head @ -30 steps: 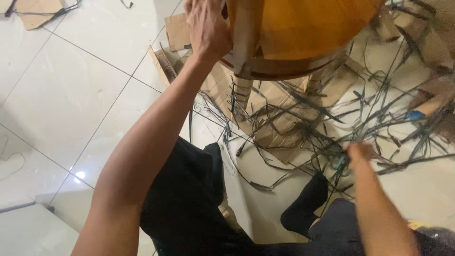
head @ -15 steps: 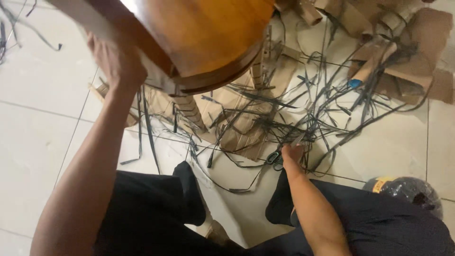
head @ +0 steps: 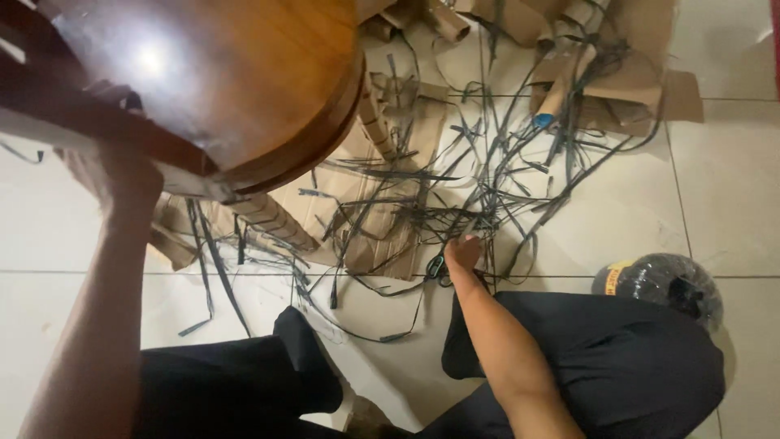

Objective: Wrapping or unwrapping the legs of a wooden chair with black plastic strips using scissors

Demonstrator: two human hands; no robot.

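My left hand (head: 114, 175) grips the edge of a round brown wooden stool (head: 219, 89) at the upper left, tipped with its seat facing me. One stool leg (head: 272, 219) wrapped in cardboard rests on the floor. My right hand (head: 461, 252) reaches down to the tiled floor at the centre, fingers closed beside small dark-handled scissors (head: 437, 268) at the edge of a tangle of black plastic straps (head: 487, 179). Whether the hand holds the scissors is unclear.
Torn brown cardboard pieces (head: 390, 195) lie under the straps. A cardboard tube with a blue end (head: 552, 102) lies further back. A dark plastic-wrapped roll (head: 658, 280) sits by my right knee. My black trouser legs (head: 617, 349) fill the lower frame.
The stool has swung to the upper left with my left hand. My right hand moved from the straps toward the scissors and stays low by them.
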